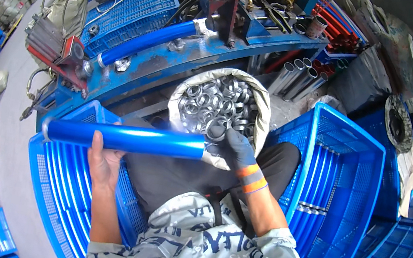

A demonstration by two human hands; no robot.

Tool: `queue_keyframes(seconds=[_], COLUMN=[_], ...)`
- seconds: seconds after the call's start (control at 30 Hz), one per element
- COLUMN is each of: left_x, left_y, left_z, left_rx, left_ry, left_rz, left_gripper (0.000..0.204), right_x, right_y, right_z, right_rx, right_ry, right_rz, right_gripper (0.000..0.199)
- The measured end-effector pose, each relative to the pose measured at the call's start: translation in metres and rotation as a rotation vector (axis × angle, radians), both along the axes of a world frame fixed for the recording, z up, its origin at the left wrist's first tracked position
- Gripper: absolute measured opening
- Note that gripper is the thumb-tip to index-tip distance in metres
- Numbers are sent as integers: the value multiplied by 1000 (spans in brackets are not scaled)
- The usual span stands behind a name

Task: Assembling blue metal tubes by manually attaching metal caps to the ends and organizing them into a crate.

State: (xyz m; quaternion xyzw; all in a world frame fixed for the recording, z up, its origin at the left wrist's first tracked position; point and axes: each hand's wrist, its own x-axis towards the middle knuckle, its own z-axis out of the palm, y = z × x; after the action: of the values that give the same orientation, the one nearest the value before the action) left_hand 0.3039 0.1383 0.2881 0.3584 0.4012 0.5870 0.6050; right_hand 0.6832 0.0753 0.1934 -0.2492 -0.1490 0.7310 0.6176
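Observation:
My bare left hand is closed round a shiny blue tube, which lies nearly level across my lap. My right hand, in a dark glove with an orange and grey wristband, grips a silver metal ring between its fingers. That ring is just beside the tube's right end; whether they touch, I cannot tell. Behind it an open whitish sack holds a heap of similar metal rings. Another blue tube lies along the blue machine bench, its right end against the machine's fitting.
Blue crates stand at both sides of me, each with several blue tubes inside. Bare metal tubes stand upright beyond the sack. Red tubes lie at the back right. Stacked blue baskets are behind the bench.

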Motion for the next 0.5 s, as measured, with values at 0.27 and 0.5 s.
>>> queue_keyframes(seconds=[0.27,0.5], left_x=[18,17], left_y=[-20,-21], left_z=[-19,-22], left_rx=[-81,-65], left_ry=[-223,-128], left_rz=[38,83], left_gripper=[59,59], right_x=[-8,-11], right_y=[6,10], right_z=[20,57], right_rx=[148,224], right_ry=[-744,-379], right_rz=[-31,-50], right_gripper=[71,105])
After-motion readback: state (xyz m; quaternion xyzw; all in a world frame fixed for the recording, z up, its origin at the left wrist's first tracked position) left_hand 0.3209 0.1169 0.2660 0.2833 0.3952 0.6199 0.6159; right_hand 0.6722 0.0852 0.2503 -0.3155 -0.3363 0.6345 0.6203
